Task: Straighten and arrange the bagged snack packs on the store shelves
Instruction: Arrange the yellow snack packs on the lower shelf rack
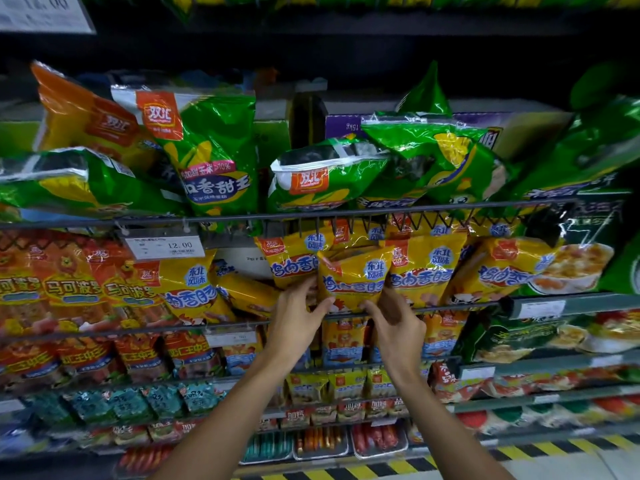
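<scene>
A yellow snack pack [353,275] with blue lettering stands in the middle shelf row, slightly forward of its neighbours. My left hand [298,317] grips its lower left corner, thumb on the front. My right hand [394,323] holds its lower right corner, fingers curled behind the bag. More yellow packs [426,265] stand upright to the right; another yellow pack [194,289] to the left leans. On the shelf above, green corn-print bags [214,157] lie tilted and slumped.
Red-orange packs [69,289] fill the left of the middle shelf behind a wire rail [450,308]. A price tag [164,247] hangs from the upper rail. Lower shelves hold small bags and trays of sausages. Black-yellow hazard tape [381,469] marks the floor edge.
</scene>
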Tool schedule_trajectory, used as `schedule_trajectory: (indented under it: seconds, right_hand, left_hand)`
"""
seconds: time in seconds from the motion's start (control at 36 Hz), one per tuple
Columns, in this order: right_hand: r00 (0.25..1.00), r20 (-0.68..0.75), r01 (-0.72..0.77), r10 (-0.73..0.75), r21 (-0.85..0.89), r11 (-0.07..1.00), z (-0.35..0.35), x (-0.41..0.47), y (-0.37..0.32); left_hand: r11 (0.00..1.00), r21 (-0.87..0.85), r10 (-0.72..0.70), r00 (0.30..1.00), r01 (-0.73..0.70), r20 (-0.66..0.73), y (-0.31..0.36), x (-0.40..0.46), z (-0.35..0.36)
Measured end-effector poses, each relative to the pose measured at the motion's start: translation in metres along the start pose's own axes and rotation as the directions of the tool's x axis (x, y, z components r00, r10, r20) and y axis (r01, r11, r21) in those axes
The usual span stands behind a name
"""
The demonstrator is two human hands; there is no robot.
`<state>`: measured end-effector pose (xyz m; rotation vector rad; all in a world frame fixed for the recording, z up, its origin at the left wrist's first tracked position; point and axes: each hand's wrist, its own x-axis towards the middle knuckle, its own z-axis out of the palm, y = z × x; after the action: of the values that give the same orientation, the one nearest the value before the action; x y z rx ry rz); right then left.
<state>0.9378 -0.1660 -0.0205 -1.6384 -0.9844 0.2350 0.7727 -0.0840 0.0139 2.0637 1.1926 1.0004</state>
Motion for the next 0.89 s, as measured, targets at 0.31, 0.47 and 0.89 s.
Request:
schedule_trajectory:
  seconds: [0.31,0.47,0.89]
  right_hand:
    - [0.997,-0.077,-0.015,0.010,-0.058,0.998,-0.006,0.022,0.009]
    - [0.996,-0.087,-0.009,0.000,-0.096,0.995,-0.019,0.027,0.019]
    - [0.996,-0.081,0.024,-0.032,-0.102,0.995,-0.023,0.024,0.023]
  left_hand:
    - [0.998,0.055,-0.009,1.000,0.010,-0.019,0.015,0.010,0.006]
    - [0.997,0.075,-0.022,0.999,0.024,-0.035,0.022,0.016,0.012]
    - [0.989,0.137,-0.068,0.995,0.057,0.076,0.010,0.015,0.021]
